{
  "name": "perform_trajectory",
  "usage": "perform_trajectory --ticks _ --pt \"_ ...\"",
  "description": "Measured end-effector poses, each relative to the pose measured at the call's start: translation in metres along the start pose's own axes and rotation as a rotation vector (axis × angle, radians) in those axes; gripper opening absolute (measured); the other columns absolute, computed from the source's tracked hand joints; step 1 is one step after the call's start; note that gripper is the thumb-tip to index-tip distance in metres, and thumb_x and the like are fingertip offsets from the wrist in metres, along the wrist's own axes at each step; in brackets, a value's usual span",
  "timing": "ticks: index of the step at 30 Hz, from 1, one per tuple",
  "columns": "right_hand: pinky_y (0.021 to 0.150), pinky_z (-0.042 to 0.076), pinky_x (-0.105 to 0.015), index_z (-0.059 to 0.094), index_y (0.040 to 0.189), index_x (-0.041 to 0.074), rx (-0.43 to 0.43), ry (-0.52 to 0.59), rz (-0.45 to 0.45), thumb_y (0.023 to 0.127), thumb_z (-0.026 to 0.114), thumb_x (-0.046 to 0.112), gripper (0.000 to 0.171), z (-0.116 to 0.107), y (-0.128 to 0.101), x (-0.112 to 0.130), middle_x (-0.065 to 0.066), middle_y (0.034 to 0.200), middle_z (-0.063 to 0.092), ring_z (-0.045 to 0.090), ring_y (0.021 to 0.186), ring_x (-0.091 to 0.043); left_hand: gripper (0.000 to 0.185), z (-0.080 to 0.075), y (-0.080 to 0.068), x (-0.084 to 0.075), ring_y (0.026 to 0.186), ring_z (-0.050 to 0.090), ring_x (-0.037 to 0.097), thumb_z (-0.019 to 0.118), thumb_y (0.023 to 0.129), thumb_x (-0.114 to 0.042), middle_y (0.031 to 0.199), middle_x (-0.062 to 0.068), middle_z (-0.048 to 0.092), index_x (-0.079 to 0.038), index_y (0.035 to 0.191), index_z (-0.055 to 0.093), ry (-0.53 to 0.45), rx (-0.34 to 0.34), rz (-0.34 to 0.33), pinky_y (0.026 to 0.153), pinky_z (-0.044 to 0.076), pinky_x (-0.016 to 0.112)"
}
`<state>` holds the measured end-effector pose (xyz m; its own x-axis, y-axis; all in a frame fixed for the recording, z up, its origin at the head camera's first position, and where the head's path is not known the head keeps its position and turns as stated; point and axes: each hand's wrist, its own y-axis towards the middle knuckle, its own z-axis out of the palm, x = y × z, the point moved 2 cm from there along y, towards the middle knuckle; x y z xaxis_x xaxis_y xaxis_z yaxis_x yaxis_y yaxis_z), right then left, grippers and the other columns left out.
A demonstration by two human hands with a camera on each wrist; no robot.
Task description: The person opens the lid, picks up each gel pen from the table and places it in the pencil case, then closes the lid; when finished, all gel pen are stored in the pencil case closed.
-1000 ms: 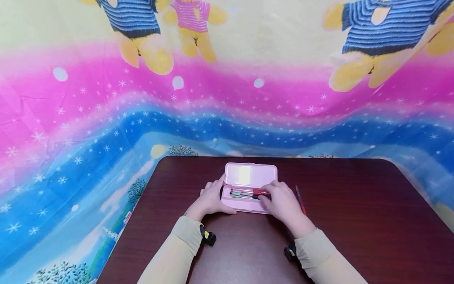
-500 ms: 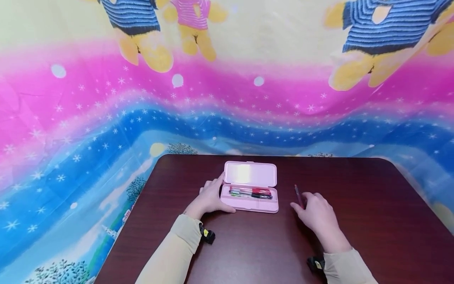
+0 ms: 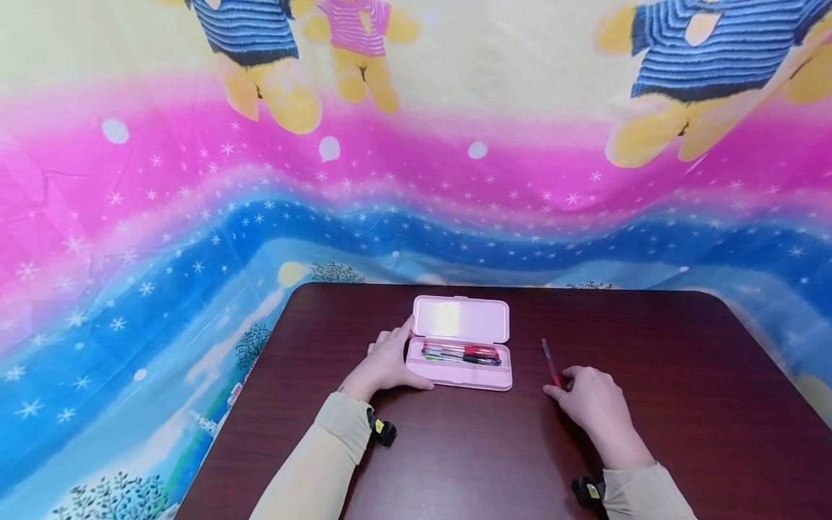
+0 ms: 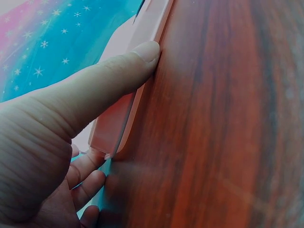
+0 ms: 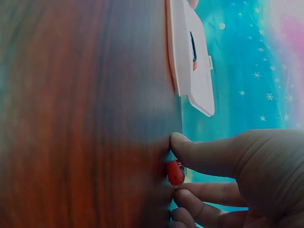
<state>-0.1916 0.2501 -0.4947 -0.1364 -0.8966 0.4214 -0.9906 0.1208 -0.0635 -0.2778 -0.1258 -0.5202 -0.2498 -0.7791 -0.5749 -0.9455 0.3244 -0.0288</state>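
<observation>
Left hand (image 3: 385, 363) clamped on left end of open pink pencil case (image 3: 460, 344), thumb along front edge, fingers wrapped round the end; case sitting mid-table on dark wood table (image 3: 650, 433), lid folded back flat, several pens (image 3: 461, 353) lying lengthwise in the tray. Right hand (image 3: 593, 406) down on table well right of case, thumb and fingertips closing on near end of red pen (image 3: 551, 363), touching it, pen flat on the wood and pointing away from the body. Colourful bear-print cloth (image 3: 416, 180) hung behind and draped past left edge of table.
</observation>
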Motion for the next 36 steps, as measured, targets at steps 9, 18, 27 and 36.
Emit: perform_trajectory --ticks 9,18,27,36 --pt "0.076 0.057 -0.054 0.082 0.117 -0.002 -0.034 0.035 0.012 0.096 0.086 0.026 0.035 0.001 0.003 -0.004 -0.016 0.094 0.08 0.068 0.081 -0.03 0.151 -0.001 0.0 -0.001 0.144 0.046 0.036 0.104 0.061 -0.061 0.164 0.011 0.055 -0.025 0.179 0.017 0.005 0.002 -0.01 0.117 0.039 0.063" --pt "0.075 0.056 -0.053 0.085 0.112 0.003 -0.048 0.038 -0.017 0.098 0.082 0.023 0.025 -0.001 0.003 -0.005 -0.019 0.102 0.081 0.067 0.083 -0.031 0.152 0.001 -0.002 -0.001 0.142 0.047 0.036 0.104 0.06 -0.062 0.164 0.012 0.055 -0.024 0.179 0.017 -0.006 0.005 -0.01 0.116 0.04 0.063" --pt "0.086 0.058 -0.061 0.086 0.114 0.006 -0.197 0.038 -0.178 0.097 0.082 0.018 0.021 -0.01 0.005 0.041 -0.023 0.111 0.077 0.071 0.098 -0.041 0.151 0.0 0.0 0.0 0.143 0.047 0.035 0.103 0.061 -0.063 0.165 0.011 0.054 -0.024 0.179 0.017 -0.003 0.001 -0.004 0.116 0.04 0.063" --pt "0.085 0.058 -0.053 0.089 0.108 0.01 -0.209 0.033 -0.407 0.094 0.085 0.013 0.016 0.01 0.024 0.098 -0.014 0.098 0.076 0.069 0.089 -0.032 0.151 0.001 0.002 0.002 0.144 0.046 0.034 0.103 0.061 -0.064 0.167 0.007 0.052 -0.027 0.179 0.017 -0.011 0.007 -0.002 0.117 0.04 0.062"
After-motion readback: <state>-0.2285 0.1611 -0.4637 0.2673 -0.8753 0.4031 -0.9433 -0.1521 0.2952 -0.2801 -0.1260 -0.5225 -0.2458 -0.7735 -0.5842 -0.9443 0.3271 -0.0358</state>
